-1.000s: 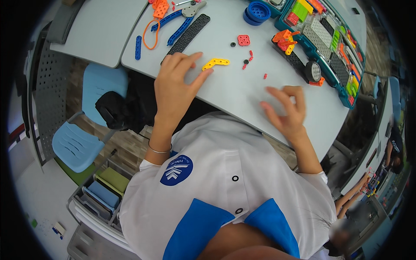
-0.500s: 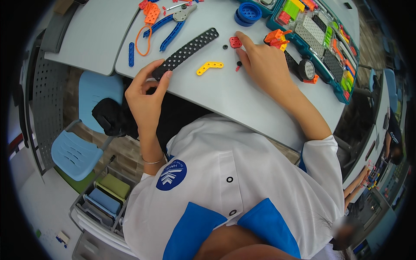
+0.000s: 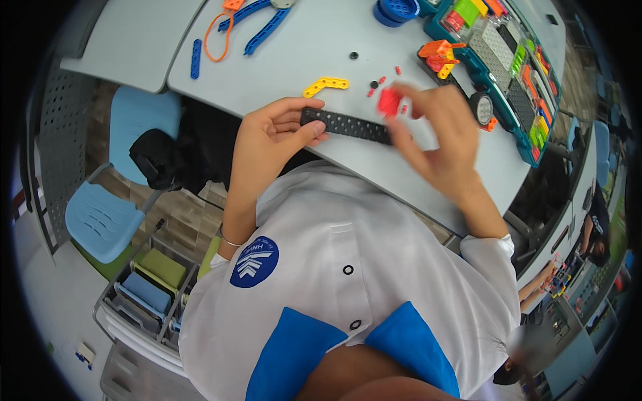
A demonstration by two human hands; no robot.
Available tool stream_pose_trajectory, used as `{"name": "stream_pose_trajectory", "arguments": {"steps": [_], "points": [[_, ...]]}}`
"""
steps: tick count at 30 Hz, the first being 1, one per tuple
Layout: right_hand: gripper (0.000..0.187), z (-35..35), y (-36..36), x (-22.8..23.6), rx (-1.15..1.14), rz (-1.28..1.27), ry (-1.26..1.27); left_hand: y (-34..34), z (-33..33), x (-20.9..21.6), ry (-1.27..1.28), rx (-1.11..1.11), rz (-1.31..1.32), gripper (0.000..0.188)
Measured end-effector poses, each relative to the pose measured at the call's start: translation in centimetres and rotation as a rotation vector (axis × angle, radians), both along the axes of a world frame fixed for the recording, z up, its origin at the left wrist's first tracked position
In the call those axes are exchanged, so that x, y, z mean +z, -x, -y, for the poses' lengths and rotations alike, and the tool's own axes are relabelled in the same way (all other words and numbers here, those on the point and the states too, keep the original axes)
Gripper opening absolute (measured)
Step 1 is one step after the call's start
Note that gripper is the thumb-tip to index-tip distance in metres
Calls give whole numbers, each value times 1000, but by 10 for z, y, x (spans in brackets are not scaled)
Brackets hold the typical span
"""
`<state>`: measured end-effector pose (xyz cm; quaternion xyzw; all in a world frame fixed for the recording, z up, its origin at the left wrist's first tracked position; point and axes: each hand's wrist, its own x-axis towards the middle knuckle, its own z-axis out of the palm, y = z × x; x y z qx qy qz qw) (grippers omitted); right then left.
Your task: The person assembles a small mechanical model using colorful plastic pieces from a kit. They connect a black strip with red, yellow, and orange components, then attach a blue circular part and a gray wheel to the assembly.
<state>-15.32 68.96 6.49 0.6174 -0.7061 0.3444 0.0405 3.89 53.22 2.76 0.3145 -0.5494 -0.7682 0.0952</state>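
My left hand [image 3: 277, 134] grips one end of a long black beam full of holes [image 3: 348, 127], thumb on top. The beam lies nearly level over the table's near edge. At its other end, my right hand [image 3: 438, 130], smeared by motion, holds a small red plate [image 3: 387, 101] at its fingertips. The right fingers partly hide the beam's end. Just beyond my left fingers lies a yellow bent beam [image 3: 326, 84]. A small black round piece [image 3: 374, 85] and several tiny red pins [image 3: 382, 79] lie beside the red plate.
At the far left lie blue-handled pliers [image 3: 267, 30], an orange band [image 3: 207, 41] and a blue beam [image 3: 195, 59]. Blue wheel rims [image 3: 396, 12] stand at the back. A teal parts case [image 3: 498, 83] and an orange-and-black assembly [image 3: 441, 59] are on the right.
My right hand has picked up the red plate and drawn it nearer. My left hand has moved right, swinging the black beam from slanting to nearly level. Tiny red pins are now uncovered.
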Motion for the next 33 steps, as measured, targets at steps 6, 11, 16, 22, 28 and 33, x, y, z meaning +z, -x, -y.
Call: {"name": "stream_pose_trajectory", "arguments": {"steps": [6, 11, 16, 22, 28, 33], "points": [[39, -21, 0, -27, 32, -42, 33, 16, -16, 1, 59, -65, 43, 32], [39, -26, 1, -44, 61, 90, 44, 29, -26, 0, -30, -130, -39, 31], [37, -28, -2, -49, 69, 124, 8, 28, -23, -3, -48, -185, -78, 34], [36, -27, -11, -51, 80, 128, -7, 26, -23, -1, -104, -199, -84, 33], [34, -25, -12, -48, 104, 141, -31, 24, -26, 0, 5, -158, -31, 33], [30, -22, -10, -53, 140, 112, -52, 15, -23, 6, 202, -158, 8, 35]]}}
